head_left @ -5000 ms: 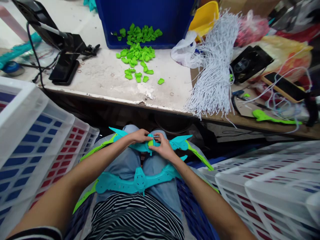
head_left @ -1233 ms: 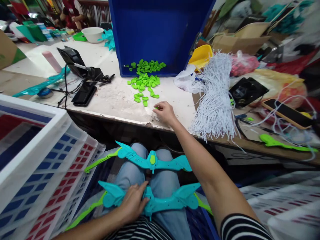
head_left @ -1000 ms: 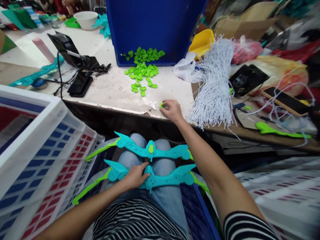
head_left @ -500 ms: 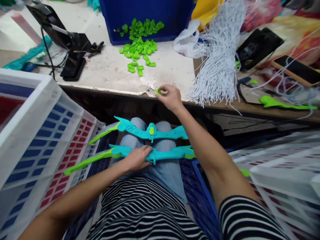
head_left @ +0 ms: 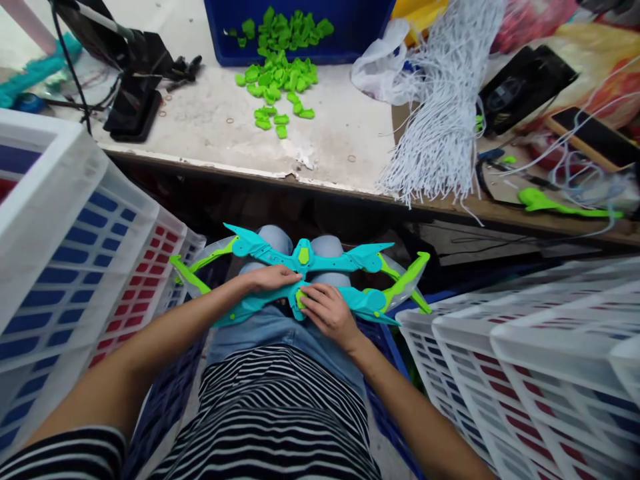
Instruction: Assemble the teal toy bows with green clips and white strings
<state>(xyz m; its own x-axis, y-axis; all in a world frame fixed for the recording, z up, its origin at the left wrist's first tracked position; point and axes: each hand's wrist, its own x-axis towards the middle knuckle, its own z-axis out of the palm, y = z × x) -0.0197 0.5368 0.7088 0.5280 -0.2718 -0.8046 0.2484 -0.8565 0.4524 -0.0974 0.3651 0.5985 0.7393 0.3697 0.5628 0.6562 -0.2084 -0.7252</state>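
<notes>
Two turquoise toy bows with lime-green limbs lie across my lap. The far toy bow [head_left: 327, 262] has a green piece at its centre. The near toy bow [head_left: 363, 301] is partly covered by my hands. My left hand [head_left: 274, 277] is closed around it, just left of the middle. At its centre, the fingers of my right hand [head_left: 329, 312] press on a small green plastic piece [head_left: 299, 297]. The fingertips partly hide that piece, so I cannot tell how deep it sits.
On the worktable [head_left: 200, 143], many similar green pieces [head_left: 283, 73] spill from a blue bin [head_left: 300, 57]. A bundle of white strings [head_left: 435, 140] hangs over the edge. A phone [head_left: 595, 139] lies at the right. White crates [head_left: 115, 220] flank me on both sides.
My right hand has come down from the table edge to the near bow with the green piece. The near bow has turned over, its centre now under both hands.
</notes>
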